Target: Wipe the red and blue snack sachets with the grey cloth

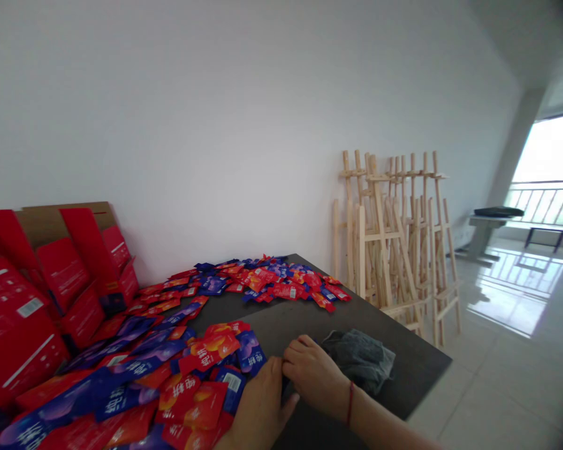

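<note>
My left hand (259,403) and my right hand (315,367) meet over the dark table (281,319), fingers curled and pressed together. Something dark seems to sit between them, but the fingers hide most of it. Just right of my right hand lies a crumpled heap of thin, dark grey sheer cloth (363,359). Red and orange packets (191,400) and blue-purple packets (251,351) spread beside my left hand, overlapping in a thick layer. A red string circles my right wrist.
Another pile of red and blue packets (286,278) covers the table's far end by the wall. Open red cardboard boxes (16,319) stand at the left. Wooden easels (385,237) lean together beyond the table's right edge. A white table (490,222) stands farther off near the window.
</note>
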`<action>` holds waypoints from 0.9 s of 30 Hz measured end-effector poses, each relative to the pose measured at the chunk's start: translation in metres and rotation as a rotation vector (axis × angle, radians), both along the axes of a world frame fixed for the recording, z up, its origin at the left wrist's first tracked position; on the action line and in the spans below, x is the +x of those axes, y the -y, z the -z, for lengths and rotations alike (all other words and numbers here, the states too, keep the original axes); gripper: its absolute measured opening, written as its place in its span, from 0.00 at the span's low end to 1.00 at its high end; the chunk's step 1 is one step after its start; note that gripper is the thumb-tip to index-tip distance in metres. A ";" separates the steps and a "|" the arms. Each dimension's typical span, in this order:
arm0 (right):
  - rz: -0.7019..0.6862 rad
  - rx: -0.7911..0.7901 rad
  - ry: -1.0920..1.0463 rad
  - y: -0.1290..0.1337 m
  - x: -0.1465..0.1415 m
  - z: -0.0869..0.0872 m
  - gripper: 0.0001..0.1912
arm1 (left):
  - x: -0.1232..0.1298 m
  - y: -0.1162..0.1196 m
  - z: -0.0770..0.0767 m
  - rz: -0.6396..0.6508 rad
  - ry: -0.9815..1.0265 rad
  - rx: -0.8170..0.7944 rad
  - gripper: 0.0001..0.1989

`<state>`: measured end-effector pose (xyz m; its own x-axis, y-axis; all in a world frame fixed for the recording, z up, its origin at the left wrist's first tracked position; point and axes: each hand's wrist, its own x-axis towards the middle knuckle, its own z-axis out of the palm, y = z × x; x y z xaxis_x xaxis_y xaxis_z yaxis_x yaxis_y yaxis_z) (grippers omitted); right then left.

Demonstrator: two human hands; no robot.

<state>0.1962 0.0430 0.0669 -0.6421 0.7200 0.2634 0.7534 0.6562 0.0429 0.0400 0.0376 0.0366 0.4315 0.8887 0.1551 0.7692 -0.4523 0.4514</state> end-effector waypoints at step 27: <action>0.363 -0.125 -0.166 0.032 0.116 0.063 0.24 | -0.001 -0.059 -0.021 0.110 -0.475 -0.030 0.24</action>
